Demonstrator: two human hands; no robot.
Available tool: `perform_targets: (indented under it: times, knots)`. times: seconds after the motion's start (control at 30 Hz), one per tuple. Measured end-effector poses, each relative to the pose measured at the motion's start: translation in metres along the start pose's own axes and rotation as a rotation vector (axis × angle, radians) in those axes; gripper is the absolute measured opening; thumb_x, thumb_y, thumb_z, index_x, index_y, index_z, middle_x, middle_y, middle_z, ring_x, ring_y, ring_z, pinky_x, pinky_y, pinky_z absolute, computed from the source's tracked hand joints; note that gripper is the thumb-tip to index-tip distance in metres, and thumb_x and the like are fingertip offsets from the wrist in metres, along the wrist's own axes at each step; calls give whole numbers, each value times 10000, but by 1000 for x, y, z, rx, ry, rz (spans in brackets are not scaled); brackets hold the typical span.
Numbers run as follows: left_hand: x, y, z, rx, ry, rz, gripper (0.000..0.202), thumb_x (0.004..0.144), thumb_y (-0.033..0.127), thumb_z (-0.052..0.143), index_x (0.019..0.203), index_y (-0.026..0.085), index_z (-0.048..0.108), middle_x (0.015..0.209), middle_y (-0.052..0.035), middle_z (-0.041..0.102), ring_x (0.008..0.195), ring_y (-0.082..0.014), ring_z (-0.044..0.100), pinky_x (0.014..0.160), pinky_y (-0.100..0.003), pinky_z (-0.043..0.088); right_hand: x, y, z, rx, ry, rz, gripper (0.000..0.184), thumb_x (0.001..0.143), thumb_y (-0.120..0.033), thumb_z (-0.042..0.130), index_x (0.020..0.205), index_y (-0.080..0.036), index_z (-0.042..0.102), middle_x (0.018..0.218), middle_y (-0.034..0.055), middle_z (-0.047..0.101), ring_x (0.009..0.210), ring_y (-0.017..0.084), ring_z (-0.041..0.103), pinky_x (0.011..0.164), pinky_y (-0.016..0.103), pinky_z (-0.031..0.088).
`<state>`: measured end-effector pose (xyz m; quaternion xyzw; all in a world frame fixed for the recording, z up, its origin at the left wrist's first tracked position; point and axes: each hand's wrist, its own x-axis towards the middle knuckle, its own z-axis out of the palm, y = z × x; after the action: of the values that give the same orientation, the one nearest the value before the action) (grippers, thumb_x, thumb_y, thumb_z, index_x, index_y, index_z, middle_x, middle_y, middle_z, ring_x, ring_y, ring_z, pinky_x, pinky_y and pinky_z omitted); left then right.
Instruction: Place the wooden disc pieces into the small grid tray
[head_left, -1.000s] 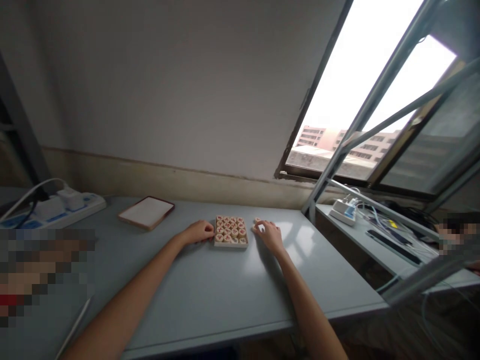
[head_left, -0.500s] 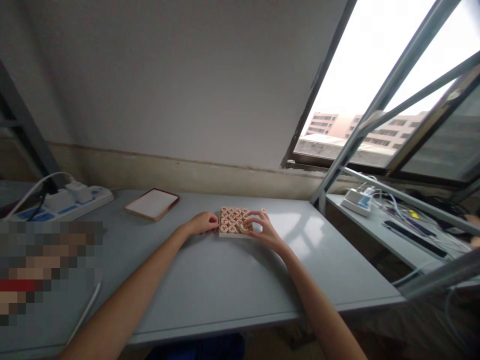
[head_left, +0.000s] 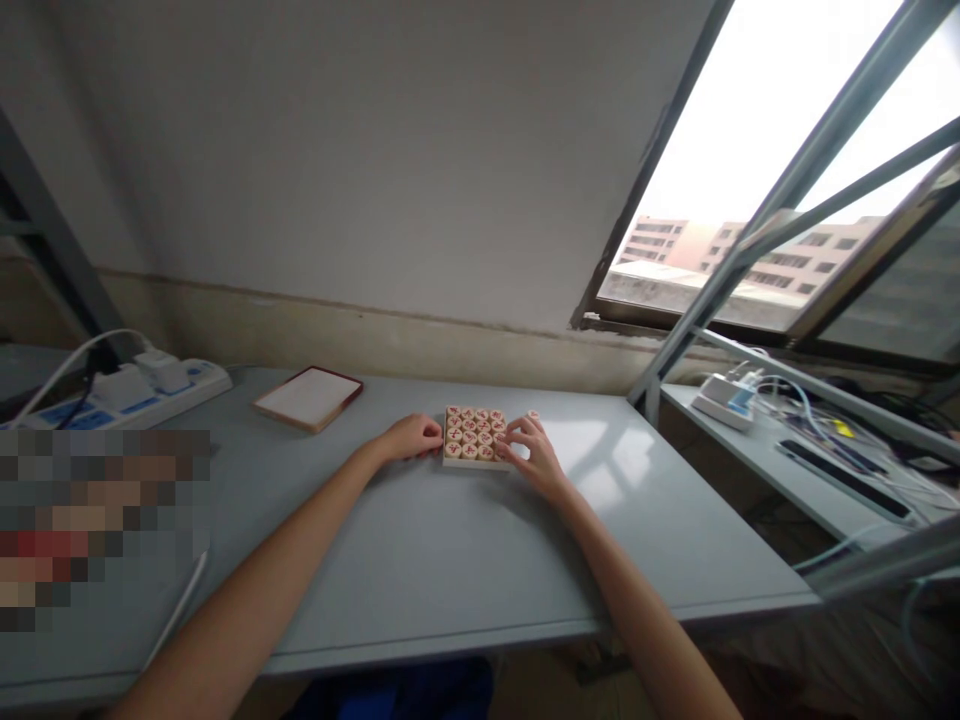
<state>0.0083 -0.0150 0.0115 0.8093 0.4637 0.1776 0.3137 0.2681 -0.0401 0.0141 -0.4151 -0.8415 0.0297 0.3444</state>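
A shallow box (head_left: 477, 464) stands on the grey desk, filled with rows of round, pale Chinese chess pieces (head_left: 469, 438) marked with red characters. At its left side, my left hand (head_left: 411, 438) is closed, with thumb and fingers on the box's edge. My right hand (head_left: 536, 458) curves over the right end, its thumb and fingertips closed around a chess piece in the near right corner. The fingers partly cover that piece and the right column. Another loose piece (head_left: 533, 414) shows just behind the right hand.
A flat lid (head_left: 310, 398) with a dark red edge lies to the left. Behind it is a power strip (head_left: 202, 380) with plugs. A white pen-like stick (head_left: 178, 607) lies at the near left, beside a blurred-out patch. A metal frame post (head_left: 652, 385) rises at the right.
The tilted chess piece under my right hand now sits lower and flatter in the near right corner of the box. My right fingers have shifted slightly right; the left hand stays at the box.
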Motion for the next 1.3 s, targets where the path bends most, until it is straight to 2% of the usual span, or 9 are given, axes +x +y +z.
perform_targets:
  times: [0.2,0.3,0.4,0.6,0.73,0.9,1.03,1.13,1.3]
  knots:
    - [-1,3,0,17,-1,-32,286,696,366,410,561,141,522,439,36,461,365,-70,390,411,-190,274,2,47,1,-396,267,393,323,838,-369,404,1071,-216,567,1177,104,458,1059,261,400,832,422,341]
    - [-2,4,-1,30,-8,-25,297,704,373,406,545,143,507,442,34,472,368,-68,390,422,-192,283,5,74,0,-492,96,491,433,835,-398,389,1237,-244,435,1337,95,333,1164,280,326,837,439,352]
    - [-1,4,-1,31,-12,-15,295,706,372,403,539,146,491,441,33,472,365,-68,388,418,-192,279,7,89,0,-468,-121,453,354,858,-379,357,1172,-302,502,1281,38,435,1160,245,355,871,420,343]
    - [2,-1,0,32,-5,-2,286,705,368,412,542,147,491,431,35,460,363,-74,391,411,-192,270,7,87,-1,-379,-74,320,430,840,-372,425,1264,-313,392,1280,30,443,1125,226,403,856,378,357]
    - [1,-1,1,32,1,-16,301,721,375,400,570,143,518,464,23,499,372,-82,409,419,-200,280,11,75,-1,-267,-113,206,261,834,-374,446,1053,-290,561,1072,21,579,960,181,509,790,305,374]
    - [-4,-7,-11,386,480,-71,277,771,305,367,659,158,573,689,-48,605,641,-156,545,592,-247,367,14,64,-5,-86,-172,237,207,756,-401,548,843,-215,574,755,2,597,654,123,516,612,237,371]
    - [-14,-22,-32,593,844,-283,291,781,307,382,939,141,561,1000,-128,567,968,-240,507,784,-317,387,14,54,-21,150,-144,271,250,708,-423,592,806,-195,567,698,-10,561,630,116,485,585,229,358]
    - [-22,-35,-44,651,934,-425,588,716,382,481,1215,86,384,1265,-205,390,1126,-320,393,851,-396,362,16,38,-33,374,-162,234,295,692,-427,610,850,-181,570,723,-6,538,653,113,468,588,221,361]
    - [-31,-47,-49,716,864,-463,797,670,400,518,1335,88,210,1408,-198,179,1251,-342,237,966,-462,236,18,18,-29,441,-375,196,316,620,-368,687,862,-184,600,673,-31,488,609,97,432,551,205,333]
